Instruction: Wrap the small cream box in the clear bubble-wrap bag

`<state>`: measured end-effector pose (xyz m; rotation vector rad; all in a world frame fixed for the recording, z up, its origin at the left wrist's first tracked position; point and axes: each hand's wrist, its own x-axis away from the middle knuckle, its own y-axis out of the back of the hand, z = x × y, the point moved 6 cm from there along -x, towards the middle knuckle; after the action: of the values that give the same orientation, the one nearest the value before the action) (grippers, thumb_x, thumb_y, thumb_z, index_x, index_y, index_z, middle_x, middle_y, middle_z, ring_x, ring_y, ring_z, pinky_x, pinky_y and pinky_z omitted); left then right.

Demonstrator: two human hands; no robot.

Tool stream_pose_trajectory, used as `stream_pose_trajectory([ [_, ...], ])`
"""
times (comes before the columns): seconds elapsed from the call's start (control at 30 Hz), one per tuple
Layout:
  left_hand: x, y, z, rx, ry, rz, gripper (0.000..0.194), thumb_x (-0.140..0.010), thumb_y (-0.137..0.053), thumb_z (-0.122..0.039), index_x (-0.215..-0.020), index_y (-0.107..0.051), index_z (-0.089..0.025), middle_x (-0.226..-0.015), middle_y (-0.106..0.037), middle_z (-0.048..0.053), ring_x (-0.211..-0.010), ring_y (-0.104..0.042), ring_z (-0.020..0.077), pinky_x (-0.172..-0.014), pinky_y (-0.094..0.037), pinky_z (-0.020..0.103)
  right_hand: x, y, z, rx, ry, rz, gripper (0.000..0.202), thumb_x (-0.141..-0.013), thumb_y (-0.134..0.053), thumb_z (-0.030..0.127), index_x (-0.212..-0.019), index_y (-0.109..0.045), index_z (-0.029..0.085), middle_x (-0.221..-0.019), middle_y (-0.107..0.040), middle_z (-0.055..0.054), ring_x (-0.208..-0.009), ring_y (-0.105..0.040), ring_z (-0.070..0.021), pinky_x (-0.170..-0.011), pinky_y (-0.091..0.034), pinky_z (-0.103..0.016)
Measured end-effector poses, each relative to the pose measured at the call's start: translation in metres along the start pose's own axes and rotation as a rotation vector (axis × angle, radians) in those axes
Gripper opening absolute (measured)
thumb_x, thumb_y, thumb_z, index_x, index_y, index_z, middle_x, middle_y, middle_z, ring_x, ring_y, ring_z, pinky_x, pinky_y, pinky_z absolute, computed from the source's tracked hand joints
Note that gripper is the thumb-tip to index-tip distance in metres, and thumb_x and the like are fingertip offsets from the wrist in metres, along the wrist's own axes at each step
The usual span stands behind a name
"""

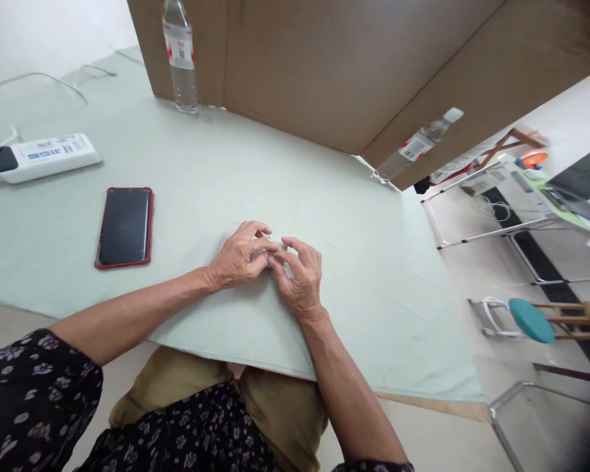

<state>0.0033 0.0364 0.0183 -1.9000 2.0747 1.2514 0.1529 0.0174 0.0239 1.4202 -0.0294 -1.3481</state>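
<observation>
Fingers of the left hand (238,257) and right hand (299,275) curl together, pinching a small pale object (271,249), hard to identify, at the middle of the cloth-covered surface (216,151), with a red-cased phone (124,227) at nine o'clock and a water bottle (179,56) at eleven.

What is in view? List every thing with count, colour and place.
small object: 1, pale, too hidden to identify, between the fingertips of both hands
phone: 1, black with red case, on the cloth left of the hands
power strip: 1, white, far left on the cloth
bottles: 2, clear, upright by the wooden panels, one at the cloth's far right corner
cloth: 1, pale green, covering the table
stool: 1, teal seat, on the floor at right
left hand: on the cloth, pinching the small object
right hand: beside it, fingertips touching the same object
</observation>
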Motion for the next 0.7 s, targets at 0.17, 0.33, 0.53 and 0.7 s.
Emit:
stream_pose_trajectory([
  [0.17,0.0025,-0.0009,0.0004,-0.017,-0.06,-0.048,0.022,-0.082,-0.057,-0.01,-0.089,-0.076,-0.017,-0.112,-0.062,0.011,-0.098,-0.058,0.0216,-0.091,-0.054,0.04,0.0005,0.0012,-0.0033,0.004,-0.004,-0.015,0.029,-0.094,-0.062,0.038,-0.119,-0.063,0.023,-0.127,-0.068,-0.013,-0.114,-0.065,-0.0266,-0.097,-0.048,-0.043],
  [0.33,0.003,-0.0003,-0.0022,-0.024,-0.082,-0.045,0.022,-0.083,-0.056,-0.011,-0.09,-0.076,-0.018,-0.111,-0.061,0.01,-0.102,-0.059,0.0219,-0.088,-0.055,0.039,-0.0014,-0.0021,-0.0053,0.054,-0.005,0.081,0.023,-0.095,-0.061,0.036,-0.114,-0.068,0.026,-0.132,-0.065,-0.01,-0.118,-0.062,-0.0275,-0.099,-0.047,-0.045],
  [0.53,0.0041,-0.0008,-0.0021,0.02,-0.098,-0.057,0.02,-0.082,-0.056,-0.01,-0.087,-0.074,-0.018,-0.11,-0.061,0.01,-0.101,-0.06,0.0215,-0.085,-0.056,0.038,0.0,0.0014,-0.003,0.06,0.022,0.02,0.019,-0.095,-0.063,0.034,-0.11,-0.07,0.026,-0.131,-0.066,-0.011,-0.117,-0.062,-0.0272,-0.097,-0.047,-0.044],
  [0.7,0.0035,0.0007,0.0005,0.081,-0.062,-0.07,0.017,-0.082,-0.058,-0.012,-0.086,-0.074,-0.017,-0.107,-0.062,0.01,-0.1,-0.062,0.0216,-0.085,-0.057,0.038,-0.0001,-0.0025,-0.0038,0.042,0.04,0.041,0.012,-0.095,-0.062,0.032,-0.102,-0.071,0.028,-0.123,-0.07,-0.008,-0.114,-0.063,-0.0262,-0.097,-0.046,-0.045],
])
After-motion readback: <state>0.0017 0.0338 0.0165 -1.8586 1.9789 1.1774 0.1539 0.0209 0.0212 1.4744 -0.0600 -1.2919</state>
